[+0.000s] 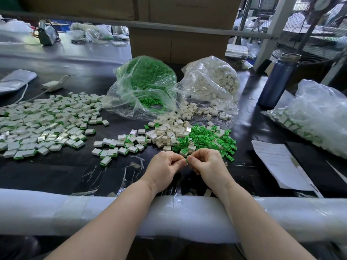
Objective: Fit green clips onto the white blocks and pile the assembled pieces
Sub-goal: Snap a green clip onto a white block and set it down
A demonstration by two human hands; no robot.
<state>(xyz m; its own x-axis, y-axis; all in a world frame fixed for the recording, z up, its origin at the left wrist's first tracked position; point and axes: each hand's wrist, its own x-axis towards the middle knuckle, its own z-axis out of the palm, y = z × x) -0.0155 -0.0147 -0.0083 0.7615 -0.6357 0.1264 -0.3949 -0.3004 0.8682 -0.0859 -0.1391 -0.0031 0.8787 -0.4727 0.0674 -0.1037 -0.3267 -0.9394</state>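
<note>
From my head view, my left hand (pixel 165 167) and right hand (pixel 206 164) pinch one green clip (pixel 187 160) between fingertips, near the table's front edge; any white block there is hidden. I'd square it, then press evenly.

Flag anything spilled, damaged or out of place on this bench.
Nothing looks damaged. Loose clear plastic scraps litter the black table left of the hands, and a few green clips lie stray among the white blocks.

No legible text; print on paper sheet (pixel 276 162) too blurred to read.
</note>
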